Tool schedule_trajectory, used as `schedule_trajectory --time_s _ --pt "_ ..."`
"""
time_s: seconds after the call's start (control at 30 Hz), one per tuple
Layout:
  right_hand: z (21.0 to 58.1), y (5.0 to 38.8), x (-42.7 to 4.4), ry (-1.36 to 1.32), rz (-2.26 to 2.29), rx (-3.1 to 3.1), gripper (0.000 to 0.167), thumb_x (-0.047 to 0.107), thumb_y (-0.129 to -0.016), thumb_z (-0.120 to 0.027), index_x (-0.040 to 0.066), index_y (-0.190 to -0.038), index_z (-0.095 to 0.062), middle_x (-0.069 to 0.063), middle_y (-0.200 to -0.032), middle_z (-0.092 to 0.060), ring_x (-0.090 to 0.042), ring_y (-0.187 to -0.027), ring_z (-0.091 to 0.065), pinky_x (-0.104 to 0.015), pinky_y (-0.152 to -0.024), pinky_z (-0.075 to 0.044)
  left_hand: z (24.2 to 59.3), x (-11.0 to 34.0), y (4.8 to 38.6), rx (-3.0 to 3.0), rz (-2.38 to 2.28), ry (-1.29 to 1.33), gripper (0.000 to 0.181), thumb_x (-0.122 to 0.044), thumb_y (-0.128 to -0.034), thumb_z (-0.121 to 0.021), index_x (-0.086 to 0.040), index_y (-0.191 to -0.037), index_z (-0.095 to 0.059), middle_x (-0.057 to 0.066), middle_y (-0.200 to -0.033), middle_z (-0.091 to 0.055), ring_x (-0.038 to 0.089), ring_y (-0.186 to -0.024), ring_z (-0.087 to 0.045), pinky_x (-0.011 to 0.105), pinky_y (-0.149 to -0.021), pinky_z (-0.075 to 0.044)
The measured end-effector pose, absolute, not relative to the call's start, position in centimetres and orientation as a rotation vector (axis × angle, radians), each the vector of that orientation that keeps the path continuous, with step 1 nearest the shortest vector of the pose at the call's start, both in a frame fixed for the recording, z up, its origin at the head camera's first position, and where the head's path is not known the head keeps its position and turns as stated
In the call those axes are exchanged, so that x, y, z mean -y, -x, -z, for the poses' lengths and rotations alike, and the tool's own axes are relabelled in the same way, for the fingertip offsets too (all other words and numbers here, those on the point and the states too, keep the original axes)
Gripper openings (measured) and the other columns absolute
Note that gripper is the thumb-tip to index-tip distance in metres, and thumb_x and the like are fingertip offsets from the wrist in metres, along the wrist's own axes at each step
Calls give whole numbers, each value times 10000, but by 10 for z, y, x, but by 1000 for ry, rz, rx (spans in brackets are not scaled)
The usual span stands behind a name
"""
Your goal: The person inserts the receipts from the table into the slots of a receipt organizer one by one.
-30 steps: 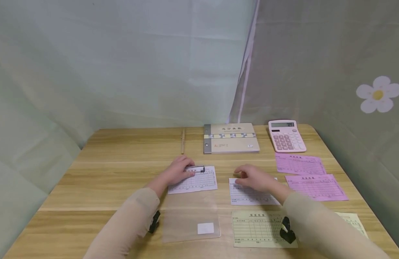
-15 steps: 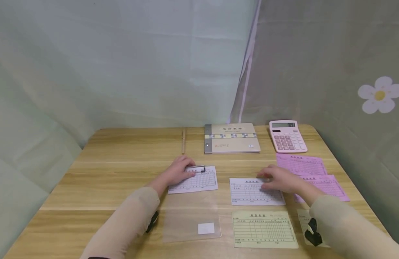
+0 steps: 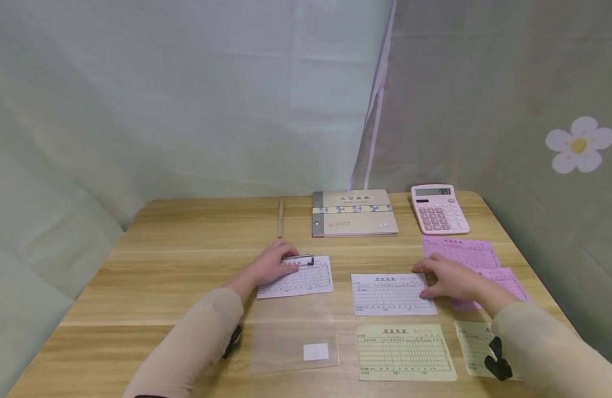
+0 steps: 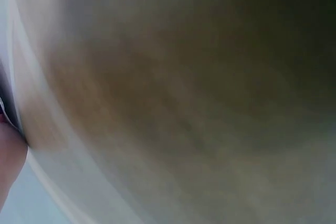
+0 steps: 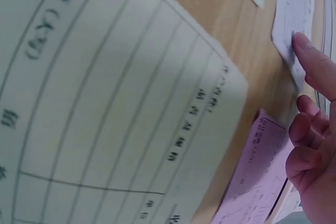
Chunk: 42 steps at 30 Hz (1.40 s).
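Note:
My left hand (image 3: 272, 265) holds the metal clip (image 3: 308, 260) at the top of a clear clipboard (image 3: 281, 337), its thumb over a white printed slip (image 3: 313, 278). That slip lies under the clip. Over the right edge of a second white slip (image 3: 380, 298) is my right hand (image 3: 450, 280), fingers loosely bent. In the right wrist view its thumb (image 5: 315, 61) touches or hovers just over this white slip (image 5: 294, 9); I cannot tell which. The left wrist view is mostly blurred, with a bit of finger (image 4: 10, 153) at its left edge.
Two pink slips (image 3: 460, 251) lie to the right, partly behind my right hand. Nearer are a yellow-green slip (image 3: 405, 354) and another such slip (image 3: 475, 348) partly under my right sleeve. At the back are a pen (image 3: 280, 218), a ledger book (image 3: 358, 215) and a pink calculator (image 3: 439, 210).
My right hand has moved to the right across the second white slip, from its left part to its right edge, uncovering its print. My left hand has stayed at the clip.

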State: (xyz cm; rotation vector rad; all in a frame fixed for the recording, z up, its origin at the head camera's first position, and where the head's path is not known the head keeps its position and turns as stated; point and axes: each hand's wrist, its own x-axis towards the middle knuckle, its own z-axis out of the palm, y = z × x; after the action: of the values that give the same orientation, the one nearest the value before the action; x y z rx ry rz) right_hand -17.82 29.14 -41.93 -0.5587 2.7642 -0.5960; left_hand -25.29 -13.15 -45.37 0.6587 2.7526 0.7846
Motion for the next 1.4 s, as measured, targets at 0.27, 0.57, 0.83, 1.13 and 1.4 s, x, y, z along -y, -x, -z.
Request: schedule_trajectory --time_s 0.27,0.57,0.83,1.13,1.4 --pt "422 179 -290 495 611 -2748 519 371 -721 -792 96 -1115 -594 -75 -1079 -524 -243 -983 -532 -491 -893 -423 452 133 253 -2732 -795 -646 300 -295 -850 -689 -168 -1110 -610 45 -1209 -502 259 -1166 -433 451 -1006 -331" --pt "424 177 -286 459 645 -2760 484 325 -735 -787 112 -1116 -578 -42 -1018 -556 -217 -924 -541 -464 -845 -444 455 132 253 -2740 -784 -647 300 -305 -858 -677 -170 -1115 -605 56 -1240 -493 264 -1182 -437 451 -1019 -324" --pt "426 173 -282 406 707 -2757 526 221 -824 -716 124 -1297 -506 20 -924 -564 -145 -800 -506 -345 -722 -435 454 132 252 -2738 -788 -648 301 -291 -858 -679 -168 -1123 -604 70 -1260 -482 271 -1189 -431 457 -1026 -315" --pt "425 172 -280 422 754 -2756 518 144 -851 -680 176 -1338 -504 24 -826 -533 -144 -709 -478 -299 -634 -410 454 131 251 -2742 -765 -647 314 -295 -870 -664 -168 -1149 -597 66 -1260 -481 264 -1195 -425 445 -1030 -313" --pt "421 175 -278 515 715 -2831 449 117 -857 -664 187 -1288 -562 -39 -953 -625 -184 -799 -564 -379 -705 -488 455 131 250 -2755 -765 -645 308 -291 -871 -664 -166 -1144 -599 53 -1231 -489 250 -1173 -436 436 -1017 -326"
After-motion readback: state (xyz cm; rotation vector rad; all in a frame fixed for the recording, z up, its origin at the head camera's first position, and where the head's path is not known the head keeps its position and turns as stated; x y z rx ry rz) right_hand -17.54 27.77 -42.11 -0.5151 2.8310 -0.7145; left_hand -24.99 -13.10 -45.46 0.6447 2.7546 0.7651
